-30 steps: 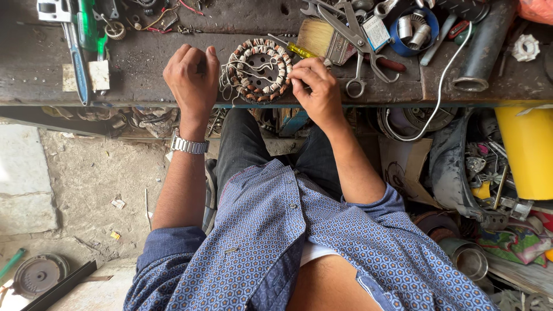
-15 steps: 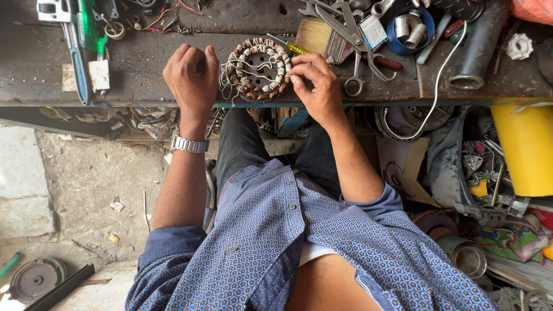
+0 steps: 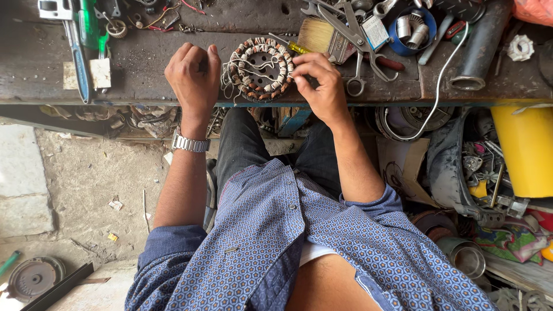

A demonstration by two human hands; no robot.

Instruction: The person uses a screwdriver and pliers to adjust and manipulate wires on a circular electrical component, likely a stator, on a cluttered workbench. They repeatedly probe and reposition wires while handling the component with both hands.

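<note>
Little differs from a second ago: both hands stay at the wound coil ring, and the right hand has drawn a touch closer to the ring's right rim.

Nearest the front edge of the desk (image 3: 144,86), the left hand (image 3: 193,78) is curled into a loose fist, knuckles up, resting on the desk just left of the coil ring (image 3: 262,69). Thin pale wire strands (image 3: 227,80) trail from the ring toward this hand; whether the fingers actually grip a strand cannot be told. A metal wristwatch (image 3: 190,143) sits on that wrist, past the desk's edge.

The right hand (image 3: 322,83) is nearly closed, its fingertips (image 3: 296,68) pinched together against the right rim of the ring, on the windings there. The ring lies flat, near the front edge at the middle of the desk, between the two hands.

Just behind the right hand lie a flat paintbrush (image 3: 319,37) with pale bristles and a pair of scissors (image 3: 360,55), handles toward the front edge. A small white rectangular label (image 3: 375,31) sits among the tools behind the scissors, beside a blue round tin (image 3: 412,31) holding metal sockets. Toward the left end, a pale square card (image 3: 99,72) rests next to a green-handled screwdriver (image 3: 89,26). Off the desk's right end stands a yellow container (image 3: 527,150).
</note>
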